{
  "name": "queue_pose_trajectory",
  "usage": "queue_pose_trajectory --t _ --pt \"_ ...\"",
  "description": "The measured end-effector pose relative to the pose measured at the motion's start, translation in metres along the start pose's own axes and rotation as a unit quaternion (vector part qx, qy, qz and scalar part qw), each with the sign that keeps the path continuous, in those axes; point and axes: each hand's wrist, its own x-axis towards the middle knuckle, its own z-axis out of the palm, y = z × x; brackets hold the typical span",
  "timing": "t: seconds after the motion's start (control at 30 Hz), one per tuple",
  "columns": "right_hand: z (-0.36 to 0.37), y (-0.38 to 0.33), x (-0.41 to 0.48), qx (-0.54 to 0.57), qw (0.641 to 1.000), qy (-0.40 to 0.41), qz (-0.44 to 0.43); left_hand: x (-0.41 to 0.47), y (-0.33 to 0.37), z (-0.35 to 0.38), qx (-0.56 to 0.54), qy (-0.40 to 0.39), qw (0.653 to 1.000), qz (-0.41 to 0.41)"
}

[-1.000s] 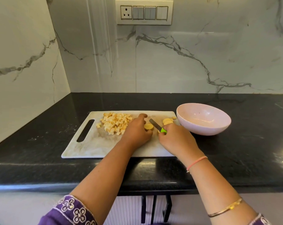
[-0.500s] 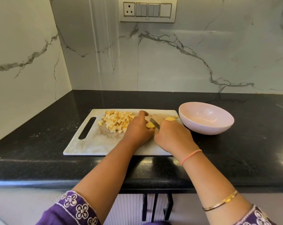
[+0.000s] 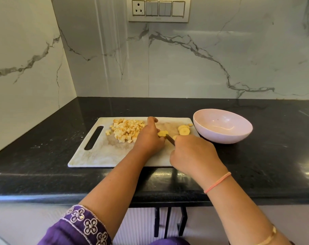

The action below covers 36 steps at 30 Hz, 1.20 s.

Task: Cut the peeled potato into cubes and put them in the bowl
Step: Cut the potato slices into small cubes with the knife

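Middle of the frame, on the black surface: a pale cutting board, with its near edge close to the surface's front lip and its handle slot toward the left. Leaves a broad bare strip of board along the lower left, and open dark surface to the left, behind, and at the far right. Just beside the board's right edge, a pink bowl, nothing visible inside; cannot tell whether touching the board.

Reaching in from the lower frame, the left hand, knuckles up, fingers curled down onto a small yellow potato piece, pinning it to the board right of centre. Just beside it, the right hand, closed in a fist round a knife, with the blade against the potato piece.

Upper left of the board, against the left hand's far side: a heap of potato cubes. Upper right, near the bowl: a few round potato slices.

Shows only a short dark stretch of blade; hides the knife handle inside the right hand and the left fingertips under the hand itself. Cuts off both arms at the bottom edge, with a purple embroidered sleeve at lower left and a pink wrist band on the right. Cuts off a switch panel at the top.
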Motion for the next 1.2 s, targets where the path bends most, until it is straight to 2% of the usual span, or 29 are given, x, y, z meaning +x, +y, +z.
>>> queue_pose_trajectory --t 0.17,0.4,0.6,0.9,1.2 --pt "-0.011 0.011 -0.006 0.014 1.000 0.007 0.017 0.000 0.000 -0.002 -0.007 -0.002 1.000 0.015" --pt "-0.009 0.011 0.009 0.080 0.993 0.077 0.048 -0.001 0.000 -0.001 -0.039 0.000 0.999 0.008" --pt "0.009 0.004 0.030 0.076 0.994 0.054 0.057 -0.001 -0.001 0.004 -0.050 0.006 0.998 0.023" --pt "0.009 -0.006 0.034 0.008 0.999 0.045 0.020 -0.002 0.001 0.001 -0.046 0.010 0.998 0.029" --pt "0.024 -0.011 0.023 0.025 0.998 0.038 0.036 -0.002 -0.003 0.003 -0.027 0.019 0.999 0.015"
